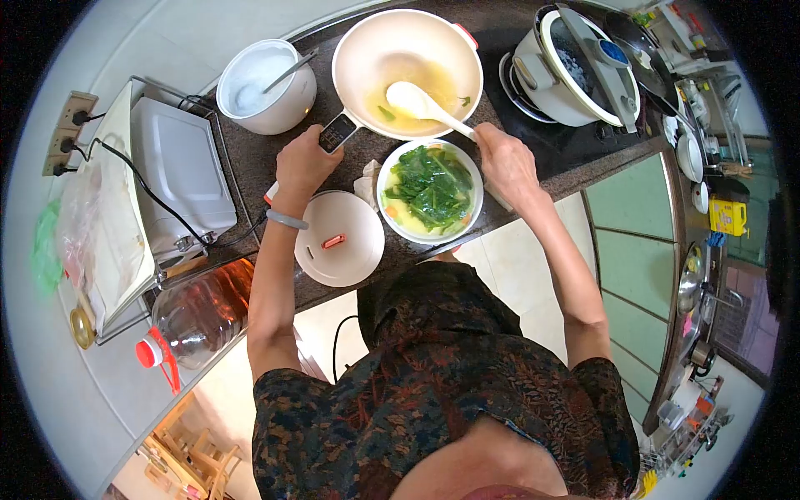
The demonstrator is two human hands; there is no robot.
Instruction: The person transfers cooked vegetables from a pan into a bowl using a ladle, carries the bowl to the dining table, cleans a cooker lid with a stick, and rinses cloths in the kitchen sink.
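Note:
My left hand (pixel 305 167) is closed around the dark handle of a cream-coloured wok (pixel 351 62). Yellowish broth and a few green leaf scraps lie in the wok. My right hand (pixel 507 165) grips the handle of a white ladle (pixel 412 101), whose head rests in the broth. Just below the wok stands a white bowl (pixel 476 207) filled with leafy greens (pixel 429 187) in soup, with orange bits at its edge. Under my left forearm a cream lid (pixel 325 268) with a red handle lies on the counter.
A white pot (pixel 275 117) with a utensil in it stands at the back left. On the right are a lidded cooker (pixel 542 71) and a dark pan (pixel 646 54). A large oil bottle (pixel 200 304) and a toaster oven (pixel 179 167) sit at the left.

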